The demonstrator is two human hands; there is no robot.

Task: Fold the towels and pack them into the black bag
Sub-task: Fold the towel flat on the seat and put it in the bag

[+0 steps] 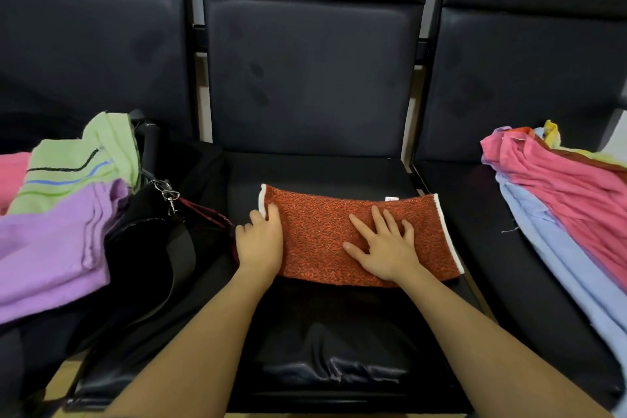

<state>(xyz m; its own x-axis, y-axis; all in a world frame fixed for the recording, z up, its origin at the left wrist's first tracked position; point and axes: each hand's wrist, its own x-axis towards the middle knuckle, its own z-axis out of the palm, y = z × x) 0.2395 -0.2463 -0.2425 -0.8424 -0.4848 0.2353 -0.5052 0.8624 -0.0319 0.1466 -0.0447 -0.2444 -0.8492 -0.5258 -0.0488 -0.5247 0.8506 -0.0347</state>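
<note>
An orange-red towel [315, 234] with white end hems lies folded into a long strip on the middle black seat [339, 332]. My left hand [259, 241] grips its left end, fingers curled over the white hem. My right hand [385, 246] lies flat on the towel's right half, fingers spread. The black bag [152, 248] with a metal clip and strap sits on the left seat, beside the towel. Purple [51, 248] and green striped [78, 163] towels lie on or in the bag; which I cannot tell.
A heap of unfolded towels, pink [556, 187] over light blue [556, 258], lies on the right seat. A pink cloth [12, 176] shows at the far left edge. Black seat backs rise behind all three seats.
</note>
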